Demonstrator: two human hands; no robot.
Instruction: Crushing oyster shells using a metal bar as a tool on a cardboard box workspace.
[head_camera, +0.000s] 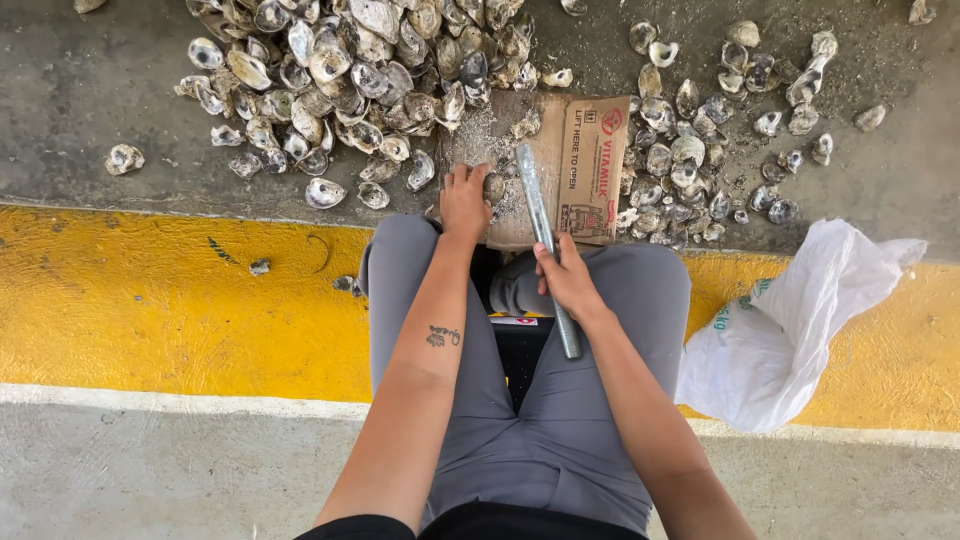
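My left hand rests on a flattened cardboard sheet and holds a small oyster shell down on it. My right hand is shut on a grey metal bar, whose far tip lies on the cardboard just right of the shell. The bar's near end sticks out past my wrist. My grey-trousered knees frame the cardboard from below.
A big heap of oyster shells lies on the concrete at the upper left, a looser scatter of shells at the upper right. A white plastic bag sits on the yellow painted strip at right.
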